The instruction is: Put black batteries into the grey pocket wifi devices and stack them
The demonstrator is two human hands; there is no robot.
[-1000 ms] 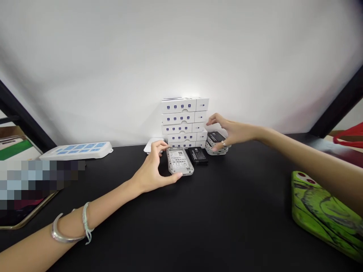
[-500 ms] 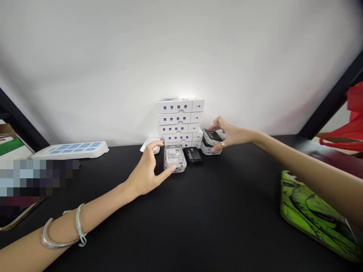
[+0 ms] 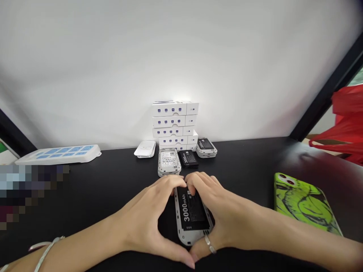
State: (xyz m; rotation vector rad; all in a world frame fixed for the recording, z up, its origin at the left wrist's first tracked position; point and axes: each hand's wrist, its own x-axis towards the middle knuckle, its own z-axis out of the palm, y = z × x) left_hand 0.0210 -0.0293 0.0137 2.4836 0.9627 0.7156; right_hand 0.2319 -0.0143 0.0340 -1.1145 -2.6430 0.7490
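A white-edged device (image 3: 194, 236) with a black 3000mAh battery (image 3: 191, 211) in its open back is tilted toward me over the dark tabletop. My right hand (image 3: 218, 211) grips it along the right side, fingers at the upper end, thumb at the lower corner. My left hand (image 3: 150, 219) curves around its left side with thumb and fingers wide apart; the fingertips reach the upper edge, and the thumb tip lies by my right thumb. Just beyond are a stack of battery-less devices (image 3: 169, 161), black batteries (image 3: 188, 158) and a stack of devices fitted with batteries (image 3: 206, 148).
Several white boxes (image 3: 170, 121) are stacked against the wall, with white covers (image 3: 145, 149) at their left. A power strip (image 3: 61, 154) lies farther left. At right are a green-cased phone (image 3: 304, 204) and a red bag (image 3: 347, 121).
My right hand has brought a device with a battery from the right-hand stack toward me. My left hand has left the battery-less devices and come around it. The view has shifted slightly.
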